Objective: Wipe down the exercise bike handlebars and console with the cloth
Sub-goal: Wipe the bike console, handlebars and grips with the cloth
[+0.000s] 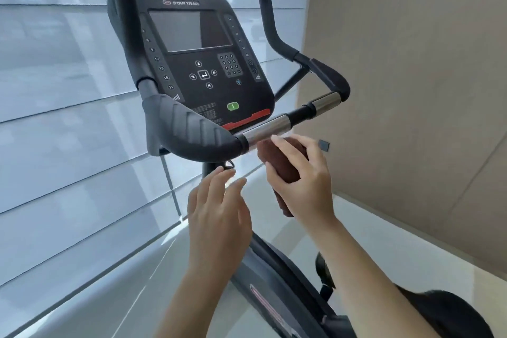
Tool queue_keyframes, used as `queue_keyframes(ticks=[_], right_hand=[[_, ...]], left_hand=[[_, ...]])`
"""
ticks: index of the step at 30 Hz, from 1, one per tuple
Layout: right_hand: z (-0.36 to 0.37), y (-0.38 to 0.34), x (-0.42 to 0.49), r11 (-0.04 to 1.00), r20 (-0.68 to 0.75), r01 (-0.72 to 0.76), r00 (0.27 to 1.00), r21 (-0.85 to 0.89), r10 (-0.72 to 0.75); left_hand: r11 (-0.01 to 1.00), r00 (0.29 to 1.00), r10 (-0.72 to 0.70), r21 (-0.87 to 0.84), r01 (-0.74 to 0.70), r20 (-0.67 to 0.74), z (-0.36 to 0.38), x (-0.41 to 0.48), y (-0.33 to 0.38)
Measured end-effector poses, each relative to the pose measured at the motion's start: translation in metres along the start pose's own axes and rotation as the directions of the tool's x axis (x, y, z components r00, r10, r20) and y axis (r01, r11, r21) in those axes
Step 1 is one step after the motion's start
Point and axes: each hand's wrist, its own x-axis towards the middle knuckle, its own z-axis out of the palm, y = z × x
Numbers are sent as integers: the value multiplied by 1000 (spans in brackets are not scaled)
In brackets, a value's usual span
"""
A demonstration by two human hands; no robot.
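The exercise bike's black console (203, 63) stands ahead of me, tilted, with a dark screen and keypads. Its handlebars (274, 126) cross in front, with black rubber grips and shiny metal sleeves. My right hand (304, 181) is shut on a rolled brown cloth (277, 162), held just under the near metal sleeve. Whether the cloth touches the bar is unclear. Lower left of the cloth, my left hand (219, 214) hovers below the left grip, fingers spread, holding nothing.
A window with pale blinds (68, 132) fills the left side. A beige wall (411, 77) rises on the right. The bike's frame (277, 282) and dark seat (444, 313) lie below, over a light floor.
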Motion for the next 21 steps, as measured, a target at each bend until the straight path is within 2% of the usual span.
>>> queue_keyframes(ticks=[5, 12, 16, 21], right_hand=[[-57, 1, -39, 988, 43, -63, 997, -138, 69], [-143, 17, -82, 946, -2, -148, 988, -288, 154], [-203, 30, -107, 910, -68, -210, 978, -358, 199], [-311, 62, -144, 859, -125, -285, 958, -426, 256]], left_hand=[[987, 993, 97, -132, -87, 70, 4, -20, 32], [946, 968, 229, -256, -197, 101, 17, -46, 103], [916, 943, 297, -323, -237, 150, 29, -66, 165], [868, 906, 375, -419, -268, 197, 47, -109, 270]])
